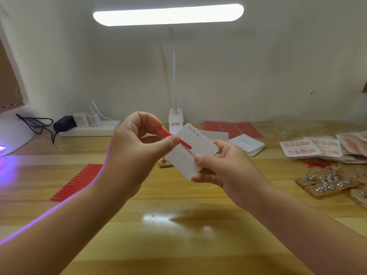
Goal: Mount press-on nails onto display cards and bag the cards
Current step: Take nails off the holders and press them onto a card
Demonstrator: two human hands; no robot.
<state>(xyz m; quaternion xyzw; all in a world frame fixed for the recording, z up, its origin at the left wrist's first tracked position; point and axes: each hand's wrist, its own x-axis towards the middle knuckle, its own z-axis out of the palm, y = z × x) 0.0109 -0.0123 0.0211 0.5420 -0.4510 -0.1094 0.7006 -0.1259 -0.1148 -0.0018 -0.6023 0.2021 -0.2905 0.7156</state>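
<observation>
My right hand (222, 167) grips a white display card (191, 149) by its lower right edge, holding it tilted above the wooden table (178, 225). My left hand (137, 149) pinches a thin red strip (174, 138) between thumb and fingers, and the strip's far end lies across the card's face. A stack of blank white cards (248, 144) lies behind my right hand. Finished cards with pink nails (299, 148) lie in bags at the right.
A sheet of cut red strips (77, 181) lies at the left, larger red sheets (232, 129) at the back. Wooden holders with metal nail stands (327, 181) sit at the right. A desk lamp (175, 120), a power strip (89, 131) and a glowing UV lamp (12, 135) line the back.
</observation>
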